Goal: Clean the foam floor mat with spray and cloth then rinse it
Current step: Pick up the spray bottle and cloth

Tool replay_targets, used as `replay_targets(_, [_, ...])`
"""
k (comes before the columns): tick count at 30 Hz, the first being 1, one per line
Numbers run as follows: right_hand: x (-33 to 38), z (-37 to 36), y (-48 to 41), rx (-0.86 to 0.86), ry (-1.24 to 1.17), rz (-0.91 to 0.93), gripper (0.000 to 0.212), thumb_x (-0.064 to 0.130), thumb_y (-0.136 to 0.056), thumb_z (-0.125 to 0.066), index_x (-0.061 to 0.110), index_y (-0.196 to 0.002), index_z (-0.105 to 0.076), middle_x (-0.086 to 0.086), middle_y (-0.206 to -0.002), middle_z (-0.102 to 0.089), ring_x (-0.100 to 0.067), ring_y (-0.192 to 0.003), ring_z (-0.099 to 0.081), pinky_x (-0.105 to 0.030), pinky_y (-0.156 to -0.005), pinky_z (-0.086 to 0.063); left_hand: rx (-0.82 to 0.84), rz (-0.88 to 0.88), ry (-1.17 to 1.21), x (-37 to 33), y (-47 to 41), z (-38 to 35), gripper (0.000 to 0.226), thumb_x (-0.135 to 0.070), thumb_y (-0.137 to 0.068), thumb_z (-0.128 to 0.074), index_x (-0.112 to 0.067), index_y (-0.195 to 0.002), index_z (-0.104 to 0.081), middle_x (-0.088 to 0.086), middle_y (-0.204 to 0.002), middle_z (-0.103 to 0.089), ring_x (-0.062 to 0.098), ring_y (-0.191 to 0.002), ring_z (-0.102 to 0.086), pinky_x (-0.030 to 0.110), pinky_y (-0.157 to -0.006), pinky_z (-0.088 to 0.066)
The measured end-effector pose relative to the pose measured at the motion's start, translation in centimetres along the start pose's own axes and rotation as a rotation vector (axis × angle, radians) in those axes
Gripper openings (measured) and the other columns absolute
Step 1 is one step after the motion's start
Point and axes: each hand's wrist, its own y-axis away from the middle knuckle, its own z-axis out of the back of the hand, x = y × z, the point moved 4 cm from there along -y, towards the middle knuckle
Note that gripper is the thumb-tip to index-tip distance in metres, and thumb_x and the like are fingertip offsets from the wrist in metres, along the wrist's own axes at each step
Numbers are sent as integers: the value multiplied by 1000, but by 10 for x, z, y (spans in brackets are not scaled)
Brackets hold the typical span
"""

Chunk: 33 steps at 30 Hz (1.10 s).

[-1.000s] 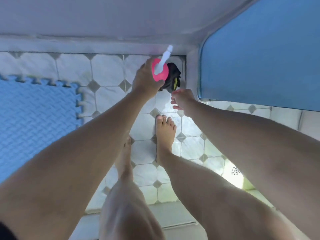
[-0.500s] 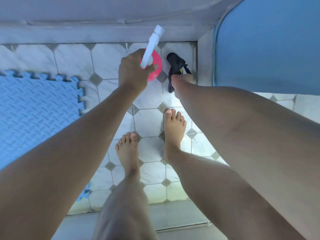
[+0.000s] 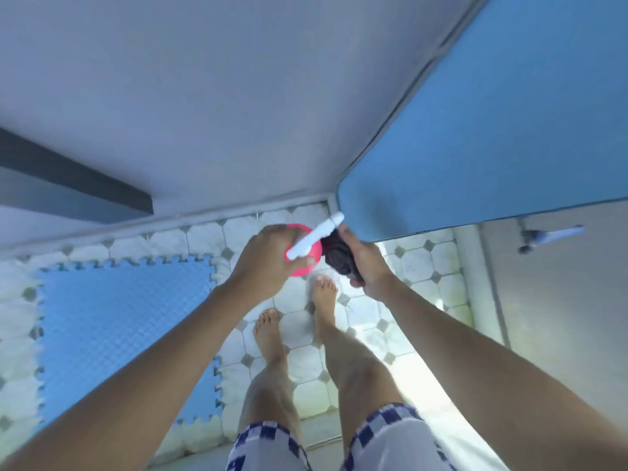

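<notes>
Pink plastic shows between your left fingers: your left hand (image 3: 268, 263) is wrapped around the pink spray bottle (image 3: 304, 258), fingers curled over its body, and the white spray head (image 3: 314, 240) sticks out up and to the right, tilted, its tip close to the lower corner of the large blue panel (image 3: 492, 130). Your right hand (image 3: 365, 263) is closed around a bunched dark cloth (image 3: 338, 260), which bulges out of the palm towards the bottle. The two hands sit side by side in front of you, cloth and bottle just beside each other; whether they touch cannot be told through the blur.

Below and to your left the blue foam floor mat (image 3: 125, 328) lies flat on the tiled floor (image 3: 424, 266), its jigsaw edge running along the top and right sides. It is well apart from both hands, and neither the bottle nor the cloth is over it. Your bare feet stand on the tiles just right of the mat's edge, the left foot (image 3: 268, 334) nearer you, the right foot (image 3: 324, 300) further forward, almost under your hands. Checked blue and white shorts (image 3: 384, 436) show at the bottom edge of the view.

Ahead, a pale wall (image 3: 238, 96) rises from the floor. At the far right a tap (image 3: 550, 234) juts from a grey wall.
</notes>
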Motion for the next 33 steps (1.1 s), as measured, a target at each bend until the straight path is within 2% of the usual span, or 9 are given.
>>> replay_targets(2, [24,37,62,28,213,68,25,36,-85,-75,16,-81,-61,-13,-62,-54,-14,-38,-33,-20,-40,-21,72,-119,-45,-66,22,21,6,-30,-81,-69,-24,-82,-71,-13,-72,-57,5,-70,-49,8,-62,-39])
replay_targets(4, [35,92,111,-28,381,113,26,20,-85,-75,20,-97,-52,-5,-62,-62,-10,-36,-42,-20,-37,-29,123,-228,-81,-124,29,34,10,-43,-75,-62,-35,-81,-63,-12,-73,-59,6,-67,-51,18,-60,-38])
replay_targets(9, [41,234,232,-213,689,186,21,39,-95,-63,19,-97,-54,3,-80,-62,-18,-69,-59,-28,-62,-41,285,-391,-205,-262,46,5,29,-50,-76,-71,-30,-97,-74,-5,-88,-74,27,-83,-69,36,-70,-51])
replay_targets(11, [33,291,276,-311,668,207,18,38,-99,-56,21,-97,-56,0,-88,-63,-23,-81,-60,-31,-70,-44,332,-490,-266,-324,49,-25,28,-41,-83,-79,-28,-108,-74,-3,-97,-76,30,-94,-69,34,-70,-45])
replay_targets(15, [11,398,355,-546,579,262,26,44,-102,-50,22,-101,-62,-2,-99,-62,-21,-87,-59,-32,-75,-43,416,-576,-265,-436,49,-95,34,-36,-86,-79,-29,-118,-70,0,-88,-70,27,-80,-55,34,-70,-44])
replay_targets(20, [-24,527,429,-683,362,357,26,41,-100,-56,25,-80,-59,5,-71,-61,-2,-63,-52,-24,-65,-42,478,-657,-208,-567,30,-204,39,-41,-86,-78,-33,-123,-68,-2,-93,-72,27,-89,-63,41,-83,-55])
replay_targets(23, [-49,587,451,-686,339,365,19,38,-100,-57,33,-83,-64,19,-73,-62,9,-69,-57,-11,-65,-39,481,-699,-214,-639,18,-269,39,-35,-89,-78,-21,-124,-68,4,-106,-75,28,-97,-64,40,-86,-53])
replay_targets(28, [-96,666,448,-627,309,310,22,39,-101,-55,24,-108,-70,17,-87,-65,6,-76,-57,-12,-67,-41,446,-756,-177,-722,4,-354,43,-27,-85,-84,-12,-123,-71,8,-84,-69,31,-78,-62,30,-67,-39])
replay_targets(33, [-158,716,406,-698,213,101,29,38,-98,-60,15,-113,-68,-4,-110,-70,-22,-101,-64,-33,-83,-49,411,-786,-290,-758,-10,-408,30,-40,-89,-77,-20,-111,-71,5,-81,-72,31,-81,-68,41,-72,-54])
